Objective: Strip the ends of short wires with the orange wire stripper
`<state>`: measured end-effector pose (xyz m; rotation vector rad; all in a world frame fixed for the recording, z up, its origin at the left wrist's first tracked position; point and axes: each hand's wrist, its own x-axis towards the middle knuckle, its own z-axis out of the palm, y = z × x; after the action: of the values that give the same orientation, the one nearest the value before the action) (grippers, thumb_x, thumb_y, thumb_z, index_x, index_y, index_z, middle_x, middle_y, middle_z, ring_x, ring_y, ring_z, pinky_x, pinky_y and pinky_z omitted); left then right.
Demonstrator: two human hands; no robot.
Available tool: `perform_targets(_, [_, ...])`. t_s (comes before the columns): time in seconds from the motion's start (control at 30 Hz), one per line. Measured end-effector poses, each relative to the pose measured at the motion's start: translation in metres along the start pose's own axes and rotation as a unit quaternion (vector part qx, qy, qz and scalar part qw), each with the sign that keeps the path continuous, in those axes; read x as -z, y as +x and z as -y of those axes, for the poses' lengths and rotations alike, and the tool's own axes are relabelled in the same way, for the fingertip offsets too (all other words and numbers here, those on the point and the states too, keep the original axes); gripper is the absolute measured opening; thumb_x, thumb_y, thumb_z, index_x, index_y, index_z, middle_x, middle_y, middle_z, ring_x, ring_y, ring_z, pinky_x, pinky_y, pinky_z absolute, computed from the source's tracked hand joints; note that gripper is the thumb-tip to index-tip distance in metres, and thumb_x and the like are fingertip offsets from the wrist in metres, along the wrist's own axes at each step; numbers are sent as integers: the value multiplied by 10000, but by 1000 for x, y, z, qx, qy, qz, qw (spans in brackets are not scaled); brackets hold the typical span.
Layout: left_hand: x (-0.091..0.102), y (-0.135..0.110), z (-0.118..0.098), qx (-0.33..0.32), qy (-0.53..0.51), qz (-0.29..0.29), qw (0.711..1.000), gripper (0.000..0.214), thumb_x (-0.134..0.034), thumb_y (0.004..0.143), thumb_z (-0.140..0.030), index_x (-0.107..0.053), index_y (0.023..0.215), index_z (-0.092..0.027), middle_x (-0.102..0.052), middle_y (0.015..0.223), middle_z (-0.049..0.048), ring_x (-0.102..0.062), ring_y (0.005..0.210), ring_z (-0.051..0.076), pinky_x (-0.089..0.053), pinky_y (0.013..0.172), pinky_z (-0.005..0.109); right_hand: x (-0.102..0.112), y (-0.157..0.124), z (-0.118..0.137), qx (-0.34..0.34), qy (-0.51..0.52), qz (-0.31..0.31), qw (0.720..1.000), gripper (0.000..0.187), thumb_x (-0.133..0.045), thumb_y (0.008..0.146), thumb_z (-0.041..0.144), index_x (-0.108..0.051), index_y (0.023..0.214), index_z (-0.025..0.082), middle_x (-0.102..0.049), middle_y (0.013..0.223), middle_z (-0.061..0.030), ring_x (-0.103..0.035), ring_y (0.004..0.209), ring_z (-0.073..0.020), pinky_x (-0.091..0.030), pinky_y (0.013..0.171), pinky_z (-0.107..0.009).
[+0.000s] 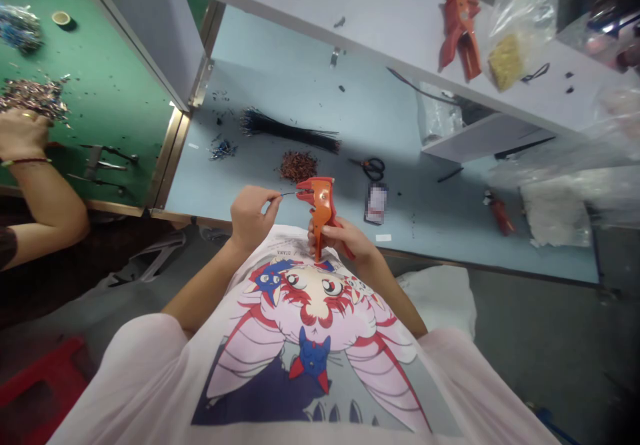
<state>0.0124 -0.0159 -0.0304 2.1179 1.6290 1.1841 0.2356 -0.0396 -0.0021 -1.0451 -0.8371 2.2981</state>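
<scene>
Thumb and forefinger of the person's left hand pinch together on a thin black wire, its end meeting the head of an orange wire stripper. The fingers of the right hand wrap closed around the tool's handles, holding it upright just above the chest of a pink-and-white anime T-shirt. The work in hand appears to be setting the wire end into the stripper, a position that calls for the wire to stay steady and seated in the tool's head. Both hands work over the edge of a pale blue bench. At 12 o'clock lies a long bundle of black wires, with a heap of reddish-brown cut pieces nearer the hands. Black-handled scissors rest at 2 o'clock, and a second orange wire stripper sits on a white shelf beyond. At 9 o'clock, a co-worker's hand reaches a pile of metallic scraps on a green bench.
</scene>
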Motion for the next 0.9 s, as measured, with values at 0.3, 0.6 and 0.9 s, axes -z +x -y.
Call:
perform_targets(0.3, [1,2,-4,2,-4,6,1000,134,-557,858,-269,-650,795,-196,-683,763,35,-585,756,167,-432,728,299,-7,3,5,-8,-30,-2,1000,337,-690,747,387,-568,931,132,-599,773,-41,-619,678,-158,-531,591,-285])
perform_targets(0.6, [1,2,-4,12,-3,18,1000,140,-549,863,-277,-652,809,-198,-683,775,38,-589,772,170,-439,737,302,-7,7,4,-18,-48,5,999,304,-645,784,414,-532,865,143,-591,673,-15,-598,559,-136,-495,527,-266])
perform_targets(0.9, [0,3,-2,4,-10,12,1000,121,-566,852,-265,-648,794,-197,-682,770,35,-583,756,170,-427,723,304,-8,14,-3,9,-22,27,999,287,-615,810,391,-465,713,167,-488,553,39,-483,442,-86,-405,435,-227])
